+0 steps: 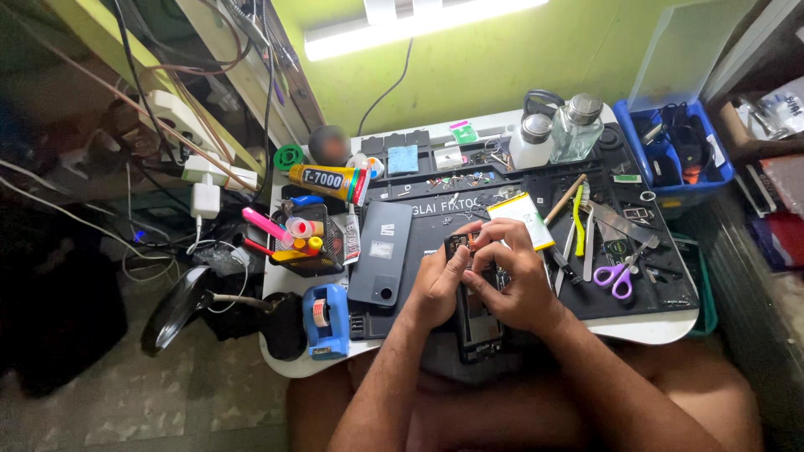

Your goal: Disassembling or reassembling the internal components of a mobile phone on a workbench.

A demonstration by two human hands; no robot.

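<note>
While both hands close around an opened phone [477, 314] lying on the near edge of the black work mat [662, 289], the left hand [437, 285] grips its left side and the right hand [512, 280] pinches at its upper end. Just left of the phone lies a grey back cover [381, 251]; right of it sit purple scissors [618, 276]. A yellow-edged battery [523, 216] lies just beyond the fingers.

Two phones [475, 310], one purple scissors [618, 276], two glass bottles [576, 127], one tape dispenser [326, 320], one glue tube [329, 179]
</note>
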